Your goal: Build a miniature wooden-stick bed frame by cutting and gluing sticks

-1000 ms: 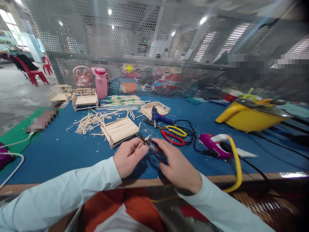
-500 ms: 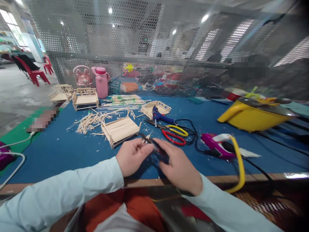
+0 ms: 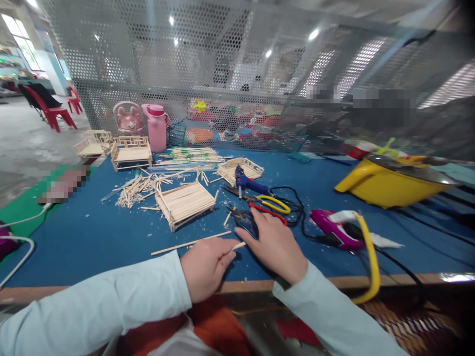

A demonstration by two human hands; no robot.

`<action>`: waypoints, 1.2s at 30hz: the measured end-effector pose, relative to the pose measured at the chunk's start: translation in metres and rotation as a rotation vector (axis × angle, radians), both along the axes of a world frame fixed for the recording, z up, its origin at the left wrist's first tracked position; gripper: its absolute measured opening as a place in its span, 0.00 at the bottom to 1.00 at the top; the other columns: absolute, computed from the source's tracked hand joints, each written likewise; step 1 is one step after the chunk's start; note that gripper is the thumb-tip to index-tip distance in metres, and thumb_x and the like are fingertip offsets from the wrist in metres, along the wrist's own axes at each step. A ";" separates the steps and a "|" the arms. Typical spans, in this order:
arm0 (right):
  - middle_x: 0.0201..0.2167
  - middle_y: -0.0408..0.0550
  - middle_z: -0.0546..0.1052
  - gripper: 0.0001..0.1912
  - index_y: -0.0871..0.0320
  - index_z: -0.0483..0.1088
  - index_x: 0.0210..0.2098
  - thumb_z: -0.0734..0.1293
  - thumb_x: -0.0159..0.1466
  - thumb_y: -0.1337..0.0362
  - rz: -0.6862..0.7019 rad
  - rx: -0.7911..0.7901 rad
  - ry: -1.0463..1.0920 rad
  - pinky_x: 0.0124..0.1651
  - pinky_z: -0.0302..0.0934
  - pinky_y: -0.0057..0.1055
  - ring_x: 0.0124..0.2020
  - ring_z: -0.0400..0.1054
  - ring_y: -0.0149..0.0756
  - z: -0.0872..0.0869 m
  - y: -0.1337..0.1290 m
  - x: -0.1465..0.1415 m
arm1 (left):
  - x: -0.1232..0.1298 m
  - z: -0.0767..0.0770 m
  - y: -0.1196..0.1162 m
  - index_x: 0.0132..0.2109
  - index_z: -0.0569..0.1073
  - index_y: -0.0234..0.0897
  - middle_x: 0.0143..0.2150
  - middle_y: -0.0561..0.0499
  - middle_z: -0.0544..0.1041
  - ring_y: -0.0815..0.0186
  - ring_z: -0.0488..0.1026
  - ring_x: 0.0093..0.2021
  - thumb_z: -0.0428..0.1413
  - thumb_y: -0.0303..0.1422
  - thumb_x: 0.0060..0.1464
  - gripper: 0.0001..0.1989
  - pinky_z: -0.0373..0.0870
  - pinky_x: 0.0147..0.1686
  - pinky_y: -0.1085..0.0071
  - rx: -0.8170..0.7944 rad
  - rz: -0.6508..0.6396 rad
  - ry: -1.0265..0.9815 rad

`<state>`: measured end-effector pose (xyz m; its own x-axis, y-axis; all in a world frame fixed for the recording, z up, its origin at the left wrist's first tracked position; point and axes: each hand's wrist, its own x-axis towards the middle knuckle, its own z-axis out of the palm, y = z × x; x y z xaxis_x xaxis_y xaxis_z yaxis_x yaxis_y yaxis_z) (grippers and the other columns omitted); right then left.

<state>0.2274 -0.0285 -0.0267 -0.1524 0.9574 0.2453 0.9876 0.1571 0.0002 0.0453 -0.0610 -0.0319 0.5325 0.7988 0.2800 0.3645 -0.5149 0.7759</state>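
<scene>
My left hand [image 3: 208, 267] is closed on a short wooden stick [image 3: 239, 245], whose pale end pokes out past the fingertips. A longer stick [image 3: 170, 248] lies on the blue table just beyond that hand. My right hand [image 3: 276, 240] curls around the dark blue handles of a pair of pliers [image 3: 241, 217] low over the tabletop; its palm side is hidden. Small cut stick pieces [image 3: 227, 219] lie beside the jaws. Farther off stands a small bed-like stick model [image 3: 187, 200], with a heap of stick offcuts [image 3: 135, 190] behind its left side.
A blue glue gun [image 3: 248, 182] and red-and-yellow-handled tools [image 3: 274, 203] lie beyond my right hand. To the right are a purple hair-dryer-like tool [image 3: 336, 230] and a yellow pot [image 3: 393, 183]. More stick models [image 3: 131, 153] and a pink bottle [image 3: 156, 131] stand at the back left.
The pliers have gone from between my hands to low over the table, farther forward. My left hand has turned and moved slightly nearer me. A long stick now shows on the table.
</scene>
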 end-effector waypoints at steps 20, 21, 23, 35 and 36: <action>0.26 0.46 0.76 0.09 0.56 0.65 0.28 0.60 0.60 0.58 0.056 -0.155 -0.042 0.25 0.45 0.29 0.28 0.70 0.37 0.009 -0.021 -0.006 | -0.005 -0.001 0.001 0.20 0.55 0.37 0.19 0.56 0.59 0.71 0.55 0.21 0.49 0.37 0.54 0.18 0.49 0.24 0.73 0.144 0.112 0.139; 0.26 0.47 0.76 0.08 0.57 0.66 0.29 0.59 0.61 0.61 0.040 -0.147 -0.084 0.25 0.44 0.29 0.27 0.70 0.38 0.007 -0.021 -0.010 | -0.005 -0.001 0.001 0.19 0.53 0.37 0.19 0.56 0.57 0.72 0.54 0.21 0.49 0.36 0.54 0.19 0.49 0.24 0.73 0.135 0.104 0.096; 0.24 0.49 0.76 0.08 0.58 0.66 0.31 0.57 0.62 0.65 -0.033 -0.111 -0.142 0.23 0.40 0.30 0.24 0.70 0.38 0.005 -0.023 -0.014 | -0.005 0.000 0.002 0.18 0.51 0.37 0.18 0.56 0.54 0.72 0.53 0.21 0.47 0.35 0.55 0.21 0.49 0.24 0.72 0.101 0.094 0.012; 0.13 0.37 0.56 0.23 0.58 0.65 0.30 0.60 0.55 0.42 0.049 -0.178 1.225 0.17 0.44 0.25 0.15 0.47 0.25 0.043 -0.052 0.020 | -0.004 0.007 0.019 0.41 0.72 0.34 0.20 0.59 0.55 0.75 0.49 0.19 0.50 0.52 0.49 0.25 0.47 0.18 0.76 -0.466 0.222 -0.670; 0.12 0.35 0.52 0.24 0.58 0.65 0.29 0.60 0.55 0.42 0.065 -0.299 1.340 0.17 0.41 0.24 0.14 0.44 0.24 0.041 -0.051 0.016 | -0.005 0.010 0.020 0.42 0.72 0.34 0.20 0.58 0.54 0.75 0.48 0.19 0.51 0.54 0.47 0.27 0.45 0.17 0.77 -0.550 0.174 -0.726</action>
<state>0.2433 -0.0799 0.0144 -0.0109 0.9996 0.0268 0.1961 0.0285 -0.9802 0.0403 -0.0410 -0.0222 0.2354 0.9703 0.0556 -0.2685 0.0100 0.9632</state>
